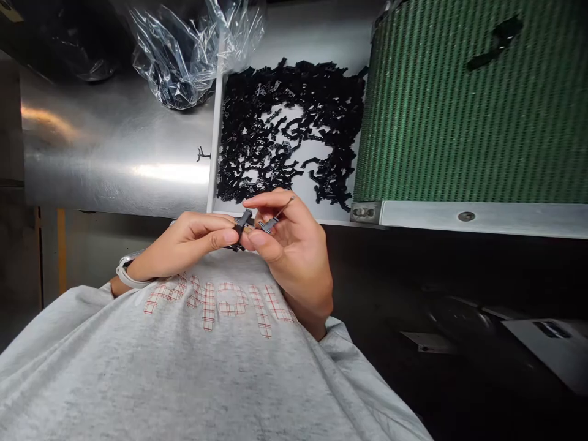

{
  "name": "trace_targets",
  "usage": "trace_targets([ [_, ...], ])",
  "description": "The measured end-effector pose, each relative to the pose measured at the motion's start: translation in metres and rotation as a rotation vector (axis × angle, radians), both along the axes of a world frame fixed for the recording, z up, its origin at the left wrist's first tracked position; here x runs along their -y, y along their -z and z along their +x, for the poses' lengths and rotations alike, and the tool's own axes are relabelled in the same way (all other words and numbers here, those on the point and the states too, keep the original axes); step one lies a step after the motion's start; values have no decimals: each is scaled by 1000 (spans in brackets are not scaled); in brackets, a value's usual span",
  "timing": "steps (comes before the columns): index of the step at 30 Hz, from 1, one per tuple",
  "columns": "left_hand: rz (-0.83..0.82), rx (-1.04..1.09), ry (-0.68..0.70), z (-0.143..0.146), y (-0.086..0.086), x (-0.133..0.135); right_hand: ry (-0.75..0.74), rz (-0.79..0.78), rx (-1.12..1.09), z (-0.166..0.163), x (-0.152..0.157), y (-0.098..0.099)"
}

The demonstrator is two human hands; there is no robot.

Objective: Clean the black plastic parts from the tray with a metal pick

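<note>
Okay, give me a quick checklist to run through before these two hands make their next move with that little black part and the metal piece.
1. Left hand pinches the small black part at its fingertips: ok.
2. Right hand holds the thin metal piece between its fingers: ok.
3. Metal piece seated in the black part: cannot tell, too small.
4. More black parts heaped on the white tray: ok.
5. Stray part lies outside the tray on the steel table: not ok.
6. Green belt carries one black part: ok.

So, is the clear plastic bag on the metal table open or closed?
Cannot tell: the plastic bag lies crumpled on the metal table, its mouth hidden.
</note>
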State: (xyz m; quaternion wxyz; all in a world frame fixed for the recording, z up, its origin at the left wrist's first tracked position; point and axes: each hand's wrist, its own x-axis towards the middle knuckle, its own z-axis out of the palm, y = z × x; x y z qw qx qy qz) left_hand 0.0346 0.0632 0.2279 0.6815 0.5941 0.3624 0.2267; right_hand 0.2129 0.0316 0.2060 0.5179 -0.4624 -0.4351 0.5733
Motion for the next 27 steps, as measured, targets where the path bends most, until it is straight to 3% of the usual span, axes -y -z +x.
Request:
trace_targets([
  [4,246,-125,-17,2,-6,2,5,92,171,-1,-2,2],
  [8,391,-210,22,0,-8,3,8,96,144,-5,-3,3],
  [16,448,-237,-22,-1,-7,2,164,-28,55,-3,0,6],
  [27,362,-108,-60,0,-9,0,6,-159,-124,7,2,16],
])
